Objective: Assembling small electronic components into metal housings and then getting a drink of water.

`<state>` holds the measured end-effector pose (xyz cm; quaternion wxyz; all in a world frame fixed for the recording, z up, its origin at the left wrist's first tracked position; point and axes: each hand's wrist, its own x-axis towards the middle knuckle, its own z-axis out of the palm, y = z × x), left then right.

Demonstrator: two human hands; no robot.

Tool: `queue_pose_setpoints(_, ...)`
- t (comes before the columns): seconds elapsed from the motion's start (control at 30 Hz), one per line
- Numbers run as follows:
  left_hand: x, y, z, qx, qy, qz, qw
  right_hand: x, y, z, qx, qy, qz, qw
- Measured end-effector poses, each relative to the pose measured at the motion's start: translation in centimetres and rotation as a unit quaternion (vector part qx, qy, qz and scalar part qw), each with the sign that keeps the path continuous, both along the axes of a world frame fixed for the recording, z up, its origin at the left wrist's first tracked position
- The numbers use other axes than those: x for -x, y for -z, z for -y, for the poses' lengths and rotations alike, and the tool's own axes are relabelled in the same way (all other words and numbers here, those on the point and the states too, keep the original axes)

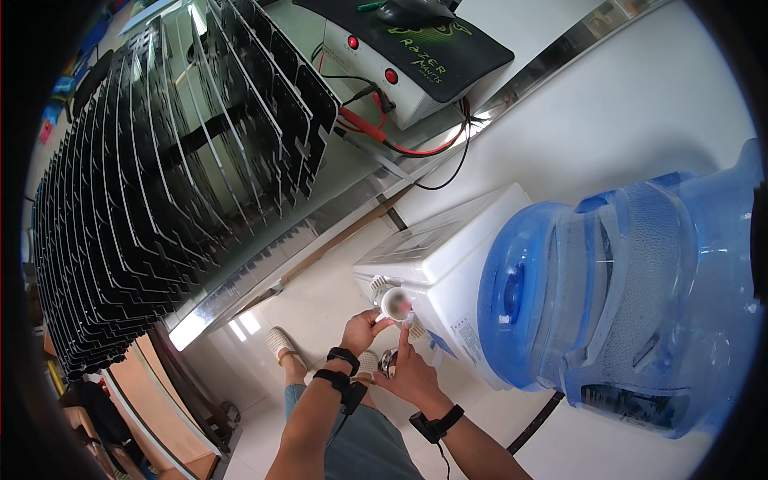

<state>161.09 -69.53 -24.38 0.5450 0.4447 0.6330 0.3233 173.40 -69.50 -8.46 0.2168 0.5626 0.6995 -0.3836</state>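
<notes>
A white cup is held by my left hand, whose fingers close on its near side. Its mouth faces up, and the inside looks blurred, with something reddish at its right edge. Cup and hand are close against the white water dispenser, at its tap area. My right hand is just to the right, its index finger stretched up toward the cup and tap area. The other fingers curl round a shiny, round metal thing, lid-like in shape. Whether the fingertip touches the tap cannot be made out.
A large blue water bottle sits on the dispenser. To the left, a rack of black sheet-like panels stands on a glass-topped table. A white box with red switches, a black mouse mat and cables lie beyond. My feet are below.
</notes>
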Motion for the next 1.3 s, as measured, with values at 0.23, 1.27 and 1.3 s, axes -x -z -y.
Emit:
queue_pose_setpoints(0.23, -0.2, 0.3, 0.0, -0.007, -0.006, 0.006, 1.000, 0.0, 0.2, 0.0, -0.001, -0.003, 0.003, 1.000)
queue_pose_setpoints(1.27, 0.0, -0.3, 0.0, 0.000, -0.023, 0.044, 0.999, 0.1, 0.4, 0.0, -0.003, -0.005, -0.001, 1.000)
queue_pose_setpoints(1.3, 0.0, -0.3, -0.1, 0.006, -0.021, 0.046, 0.999, 0.1, 0.3, -0.1, 0.002, -0.003, -0.003, 1.000)
